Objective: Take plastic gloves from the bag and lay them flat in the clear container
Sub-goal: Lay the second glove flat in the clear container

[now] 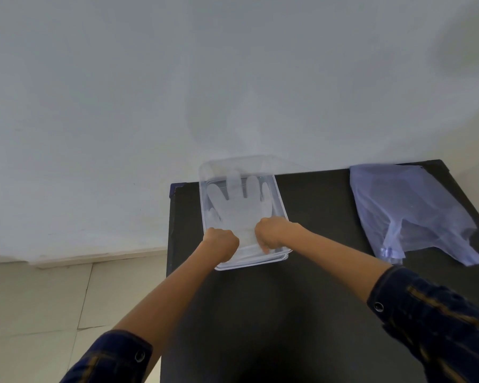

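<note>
A clear plastic container [280, 200] stands at the far left of the black table. A translucent plastic glove [239, 201] lies flat inside it, fingers pointing away from me. My left hand [221, 243] pinches the glove's cuff at the near left of the container. My right hand [270, 233] pinches the cuff at the near right. Both hands are curled, knuckles up, inside the container's near end. The thin bluish plastic bag [407, 208] lies flat at the far right of the table, apart from both hands.
The black table [315, 286] stands against a white wall [177, 92]. Its left edge runs just beside the container, with pale floor tiles [53, 299] below. Bare tabletop lies between container and bag.
</note>
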